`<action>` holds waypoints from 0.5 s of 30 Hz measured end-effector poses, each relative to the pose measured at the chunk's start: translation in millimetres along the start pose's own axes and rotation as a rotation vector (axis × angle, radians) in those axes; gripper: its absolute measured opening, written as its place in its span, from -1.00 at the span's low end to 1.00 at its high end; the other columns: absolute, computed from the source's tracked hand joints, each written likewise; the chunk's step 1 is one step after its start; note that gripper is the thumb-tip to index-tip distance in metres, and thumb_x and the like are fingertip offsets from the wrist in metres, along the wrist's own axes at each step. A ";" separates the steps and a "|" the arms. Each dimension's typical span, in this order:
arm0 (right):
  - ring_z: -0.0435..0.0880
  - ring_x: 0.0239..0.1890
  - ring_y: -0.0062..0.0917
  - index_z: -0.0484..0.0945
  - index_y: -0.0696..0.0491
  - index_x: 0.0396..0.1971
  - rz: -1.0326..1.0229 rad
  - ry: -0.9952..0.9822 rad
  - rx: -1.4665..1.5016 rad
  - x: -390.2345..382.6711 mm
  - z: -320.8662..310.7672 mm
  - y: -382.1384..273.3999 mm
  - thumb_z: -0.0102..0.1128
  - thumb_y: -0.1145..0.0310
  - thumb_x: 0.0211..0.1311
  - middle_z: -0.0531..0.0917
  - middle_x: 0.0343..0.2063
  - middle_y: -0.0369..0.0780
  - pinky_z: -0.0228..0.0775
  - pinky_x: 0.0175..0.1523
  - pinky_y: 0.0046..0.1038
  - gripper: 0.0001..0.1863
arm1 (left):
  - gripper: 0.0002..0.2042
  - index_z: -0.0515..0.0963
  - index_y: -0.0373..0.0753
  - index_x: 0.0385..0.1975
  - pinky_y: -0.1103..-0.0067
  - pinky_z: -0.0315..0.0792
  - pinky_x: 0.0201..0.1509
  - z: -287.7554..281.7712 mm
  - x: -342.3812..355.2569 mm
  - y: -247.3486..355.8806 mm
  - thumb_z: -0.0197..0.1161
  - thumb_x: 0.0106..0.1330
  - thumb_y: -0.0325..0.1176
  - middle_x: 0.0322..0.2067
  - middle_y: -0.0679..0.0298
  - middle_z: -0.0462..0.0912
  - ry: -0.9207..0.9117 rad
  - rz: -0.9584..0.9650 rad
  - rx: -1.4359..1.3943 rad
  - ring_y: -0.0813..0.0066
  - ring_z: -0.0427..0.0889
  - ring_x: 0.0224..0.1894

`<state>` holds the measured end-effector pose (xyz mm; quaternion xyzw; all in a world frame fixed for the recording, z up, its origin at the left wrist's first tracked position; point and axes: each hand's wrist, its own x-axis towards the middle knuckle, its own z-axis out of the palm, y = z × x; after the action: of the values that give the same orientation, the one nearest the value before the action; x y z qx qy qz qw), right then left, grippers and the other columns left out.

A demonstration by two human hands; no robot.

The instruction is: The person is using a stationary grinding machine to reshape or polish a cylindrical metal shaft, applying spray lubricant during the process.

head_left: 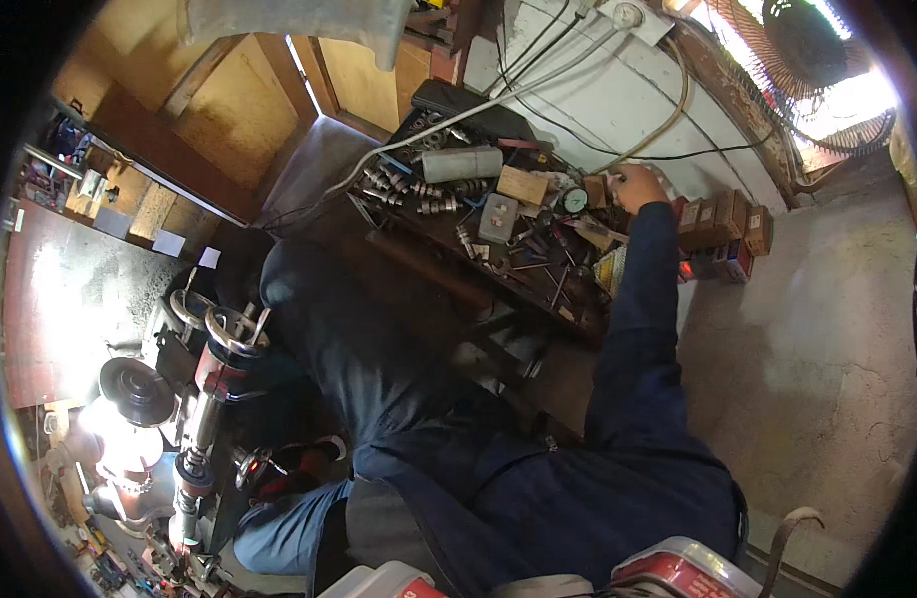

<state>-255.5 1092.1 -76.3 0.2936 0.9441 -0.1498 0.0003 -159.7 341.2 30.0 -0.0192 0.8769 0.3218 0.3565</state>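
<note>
My right arm stretches far ahead to the right end of a cluttered workbench. My right hand is there with its fingers curled, beside a round dial gauge and next to small cardboard boxes. What the fingers hold, if anything, I cannot make out. Nearby on the bench lie a grey box, a tan box, a grey cylindrical piece, several camshaft-like metal parts and loose hand tools. My left hand does not show.
A red and metal machine with a handwheel stands at left, beside a bright lamp. A grey cable runs over the bench. A wire-caged fan is at upper right. Red-labelled containers sit at the bottom edge.
</note>
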 end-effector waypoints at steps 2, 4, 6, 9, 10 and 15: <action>0.70 -0.36 -0.29 0.60 0.23 -0.12 0.034 -0.198 0.012 -8.4 -17.5 14.0 0.11 0.27 0.26 0.68 -0.34 0.01 0.49 -0.19 -0.28 -0.65 | -0.45 0.38 -0.35 0.13 0.40 0.50 0.00 -11.7 2.0 15.2 0.31 0.15 -0.25 -0.15 0.06 0.67 -0.039 0.038 0.048 0.25 0.66 -0.09; 0.67 -0.06 -0.22 0.58 0.14 0.00 0.346 -0.088 0.530 -28.7 -27.9 33.9 0.11 0.27 0.28 0.67 -0.10 -0.06 0.47 0.02 -0.24 -0.64 | -0.43 0.36 -0.36 0.14 0.41 0.50 0.01 -22.8 6.4 27.1 0.33 0.14 -0.26 -0.14 0.06 0.67 -0.077 0.076 0.087 0.25 0.66 -0.08; 0.67 -0.06 -0.22 0.57 0.14 0.00 0.487 0.125 0.746 -55.6 -19.5 57.4 0.11 0.25 0.28 0.68 -0.10 -0.07 0.47 0.03 -0.24 -0.63 | -0.41 0.35 -0.37 0.15 0.41 0.50 0.01 -35.0 9.8 36.2 0.34 0.13 -0.26 -0.14 0.05 0.67 -0.105 0.100 0.109 0.25 0.66 -0.07; 0.66 -0.05 -0.23 0.57 0.13 0.01 0.590 0.228 0.542 -95.0 18.0 91.2 0.11 0.24 0.29 0.68 -0.10 -0.08 0.47 0.03 -0.25 -0.62 | -0.37 0.33 -0.39 0.17 0.42 0.49 0.02 -51.6 12.9 45.6 0.36 0.11 -0.28 -0.13 0.04 0.67 -0.223 0.162 0.102 0.25 0.66 -0.06; 0.66 -0.05 -0.24 0.57 0.12 0.02 0.621 0.191 0.383 -104.6 31.9 99.9 0.11 0.23 0.29 0.68 -0.10 -0.09 0.48 0.04 -0.25 -0.62 | -0.36 0.33 -0.39 0.18 0.42 0.49 0.02 -55.5 15.1 47.1 0.37 0.10 -0.28 -0.13 0.04 0.67 -0.156 0.144 0.094 0.25 0.67 -0.06; 0.66 -0.03 -0.25 0.57 0.10 0.03 0.730 -0.061 -0.189 -124.5 76.3 113.6 0.12 0.20 0.29 0.68 -0.09 -0.10 0.48 0.05 -0.26 -0.60 | -0.31 0.30 -0.42 0.21 0.43 0.49 0.04 -38.7 41.8 36.0 0.41 0.08 -0.30 -0.12 0.03 0.67 -0.271 0.229 -0.049 0.25 0.67 -0.04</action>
<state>-96.2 1090.4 -170.3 0.6047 0.7867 -0.0607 0.1089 -224.0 355.5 44.0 0.1157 0.8092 0.3812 0.4318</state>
